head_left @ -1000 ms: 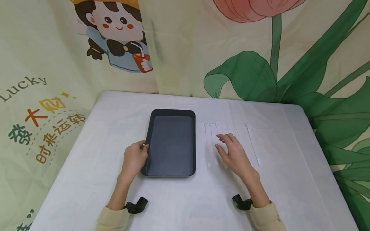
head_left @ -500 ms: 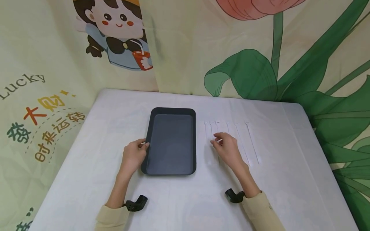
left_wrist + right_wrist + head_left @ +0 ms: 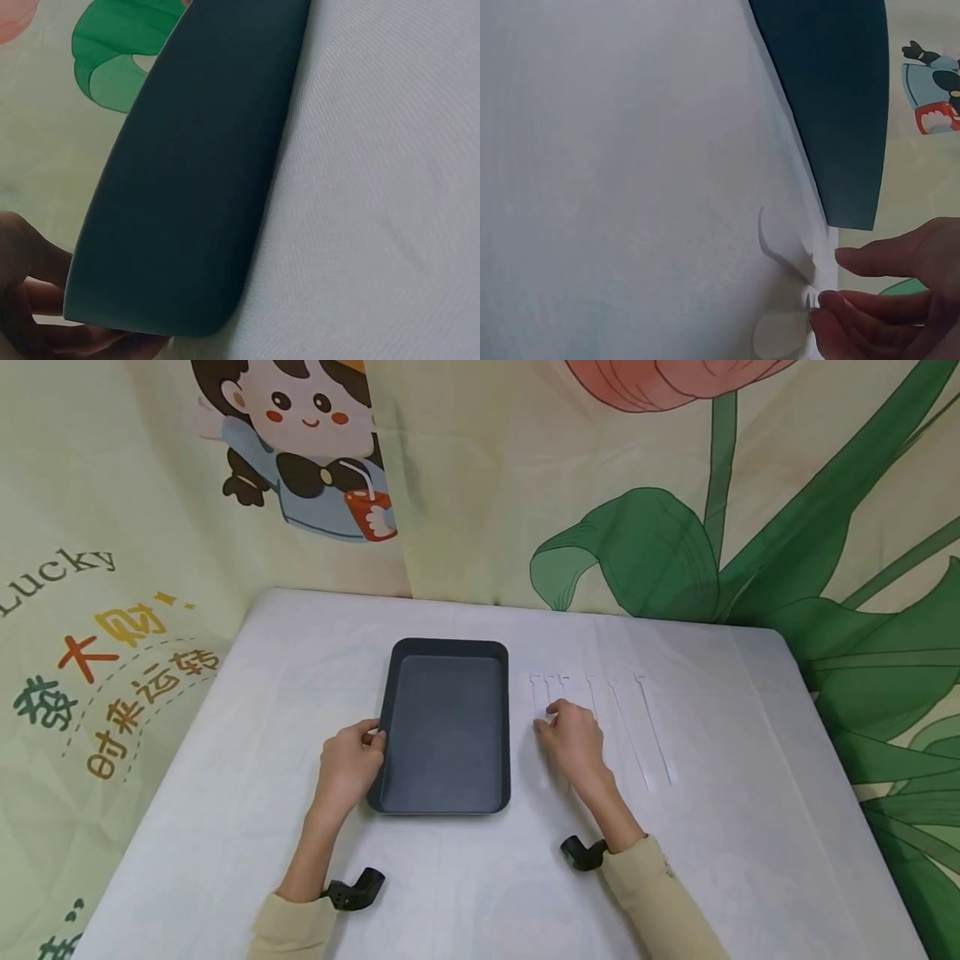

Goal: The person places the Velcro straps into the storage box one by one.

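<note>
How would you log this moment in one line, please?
left hand: holding tray by edge | right hand: over clear sticks | right thumb: apart from fingers

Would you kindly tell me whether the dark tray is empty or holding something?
Empty: in the head view, the dark tray has a bare inner floor, and the thin pale sticks are outside, to its right.

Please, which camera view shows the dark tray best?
The head view: it shows nearly the whole dark tray from above, with its inside and most of its rim. The left wrist view shows a stretch of outer wall; the right wrist view, a smaller part. Neither shows the inside.
</note>
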Motion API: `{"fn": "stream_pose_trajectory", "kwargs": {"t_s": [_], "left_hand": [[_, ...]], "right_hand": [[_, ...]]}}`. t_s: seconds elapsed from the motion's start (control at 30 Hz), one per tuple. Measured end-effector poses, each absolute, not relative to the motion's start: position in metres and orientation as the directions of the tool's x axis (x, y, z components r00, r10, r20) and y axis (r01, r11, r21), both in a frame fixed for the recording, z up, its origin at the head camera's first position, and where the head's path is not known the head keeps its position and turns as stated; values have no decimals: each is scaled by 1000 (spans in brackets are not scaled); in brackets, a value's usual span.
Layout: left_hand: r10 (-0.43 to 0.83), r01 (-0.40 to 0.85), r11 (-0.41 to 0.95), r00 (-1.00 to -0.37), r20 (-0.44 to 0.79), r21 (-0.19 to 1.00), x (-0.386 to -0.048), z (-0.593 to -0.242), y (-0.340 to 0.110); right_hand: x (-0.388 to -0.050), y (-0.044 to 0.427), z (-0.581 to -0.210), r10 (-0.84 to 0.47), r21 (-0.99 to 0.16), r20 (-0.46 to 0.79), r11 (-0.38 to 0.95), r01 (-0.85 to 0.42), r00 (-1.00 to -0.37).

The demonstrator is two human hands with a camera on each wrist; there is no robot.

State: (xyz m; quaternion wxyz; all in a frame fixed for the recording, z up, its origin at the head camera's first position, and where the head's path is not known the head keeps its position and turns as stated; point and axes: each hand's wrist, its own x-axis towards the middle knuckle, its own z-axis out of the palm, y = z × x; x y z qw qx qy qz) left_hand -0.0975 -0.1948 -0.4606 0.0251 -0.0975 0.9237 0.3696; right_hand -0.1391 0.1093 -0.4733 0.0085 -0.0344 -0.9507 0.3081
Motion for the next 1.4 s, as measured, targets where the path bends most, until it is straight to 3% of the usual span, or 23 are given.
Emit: {"fn": "stream_pose_trajectory", "kwargs": {"t_s": [0.27, 0.57, 1.17, 1.4], "left_hand": [[-160, -198, 705, -980, -119, 681, -97, -461, -195], [-169, -195, 708, -980, -105, 679, -96, -461, -193], [-182, -194, 705, -979, -91, 682, -93, -462, -190], [-176, -178, 715, -982, -73, 676, -96, -461, -190]], "right_hand": [[-142, 103, -478, 79, -487, -14, 870, 76, -997], [-147, 100, -484, 111, -459, -18, 882, 107, -994], [-151, 98, -486, 105, -531, 24, 844, 76, -994], [-151, 97, -486, 85, -639, 28, 768, 48, -996]]}}
